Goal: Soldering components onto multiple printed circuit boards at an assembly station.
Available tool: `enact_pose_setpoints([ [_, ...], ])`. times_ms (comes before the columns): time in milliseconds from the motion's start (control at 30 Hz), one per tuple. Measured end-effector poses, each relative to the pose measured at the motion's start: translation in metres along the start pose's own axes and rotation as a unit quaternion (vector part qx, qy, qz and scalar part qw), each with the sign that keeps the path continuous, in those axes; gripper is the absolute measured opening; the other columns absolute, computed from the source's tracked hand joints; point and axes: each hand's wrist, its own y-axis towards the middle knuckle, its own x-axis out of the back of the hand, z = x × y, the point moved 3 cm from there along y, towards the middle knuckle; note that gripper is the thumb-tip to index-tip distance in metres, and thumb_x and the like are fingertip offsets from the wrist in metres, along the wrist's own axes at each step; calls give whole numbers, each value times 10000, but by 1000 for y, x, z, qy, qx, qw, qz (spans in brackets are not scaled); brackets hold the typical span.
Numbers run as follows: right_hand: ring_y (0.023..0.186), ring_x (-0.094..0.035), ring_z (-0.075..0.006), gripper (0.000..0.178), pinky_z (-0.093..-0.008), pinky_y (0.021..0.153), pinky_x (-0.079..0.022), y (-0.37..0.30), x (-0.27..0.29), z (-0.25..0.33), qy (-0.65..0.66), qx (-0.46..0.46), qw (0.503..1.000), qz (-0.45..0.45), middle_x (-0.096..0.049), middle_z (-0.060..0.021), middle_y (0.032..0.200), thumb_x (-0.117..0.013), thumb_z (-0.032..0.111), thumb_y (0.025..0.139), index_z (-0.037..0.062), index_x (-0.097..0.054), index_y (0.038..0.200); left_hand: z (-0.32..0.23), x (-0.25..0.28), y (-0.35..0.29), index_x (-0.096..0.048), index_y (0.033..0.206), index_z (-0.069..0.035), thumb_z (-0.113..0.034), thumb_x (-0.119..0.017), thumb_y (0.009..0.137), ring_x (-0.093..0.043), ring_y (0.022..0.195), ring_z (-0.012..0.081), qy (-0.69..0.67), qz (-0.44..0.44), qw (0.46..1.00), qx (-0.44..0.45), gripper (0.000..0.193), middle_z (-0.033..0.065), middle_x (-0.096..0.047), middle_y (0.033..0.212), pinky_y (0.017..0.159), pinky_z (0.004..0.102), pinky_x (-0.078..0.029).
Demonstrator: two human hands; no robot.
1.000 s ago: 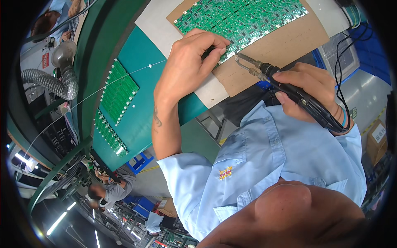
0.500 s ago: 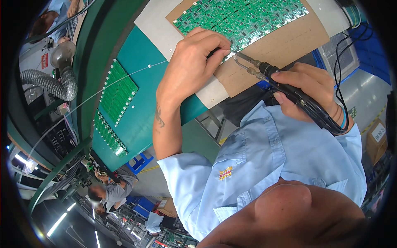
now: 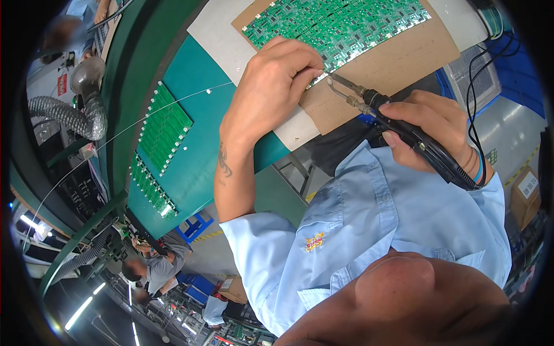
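My right hand grips a black soldering iron with a thin side tube beside its metal tip. That tip meets the near edge of a green circuit board panel, dense with small components, at the fingertips of my left hand. The left thumb and fingers are pinched together there. A thin pale solder wire runs in from the left to this hand, and its end is hidden by the fingers. Under the panel lies brown cardboard on a white sheet.
On the green mat to the left lie a board panel with white connectors and a smaller board strip. A silver flexible duct stands farther left. Black cables hang at the right. Other people are in the background.
The solder wire has shifted and hangs in a deeper curve at the left. Both hands and the soldering iron have stayed almost in place.
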Motion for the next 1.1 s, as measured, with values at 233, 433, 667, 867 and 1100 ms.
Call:
enact_pose_setpoints([
  [233, 533, -530, -174, 356, -264, 493, -432, -1, 7, 1, -7, 2, 1000, -8, -648, -64, 715, -815, 26, 707, -24, -760, 1055, 2, 0, -1, -738, 933, 0, 10, -743, 875, -646, 919, 209, -4, -6, 1000, 6, 59, 29, -771, 1038, 822, 320, -520],
  [433, 540, -537, -181, 351, -265, 498, -434, 0, 12, 3, -9, 9, 1000, -13, -658, -70, 723, -810, 33, 712, -29, -758, 1053, 1, 1, -3, -719, 913, -24, -24, -723, 871, -644, 868, 236, -12, -24, 1000, 2, 42, 38, -744, 960, 809, 346, -532],
  [667, 592, -569, -187, 367, -271, 549, -464, 0, 18, 0, -30, 10, 999, -27, -699, -91, 776, -788, 30, 735, -34, -747, 1094, -2, 13, -12, -725, 959, 2, 4, -732, 904, -593, 757, 167, -15, -53, 997, 48, 56, 36, -712, 919, 694, 282, -488],
  [867, 645, -596, -185, 402, -275, 613, -500, -1, 18, 0, -20, 32, 999, -36, -730, -113, 843, -772, 7, 753, -45, -728, 1149, -3, 21, -21, -708, 978, -5, 3, -714, 917, -565, 716, 182, -12, -63, 993, 97, 62, 46, -662, 882, 672, 301, -477],
  [1100, 689, -607, -164, 363, -262, 653, -514, -18, 19, -22, 86, -125, 985, -87, -739, -137, 911, -702, 35, 890, -70, -689, 1238, 6, 13, -28, -720, 981, 0, 28, -701, 928, -536, 708, 152, -38, -156, 987, 29, 63, 39, -652, 901, 629, 288, -435],
])
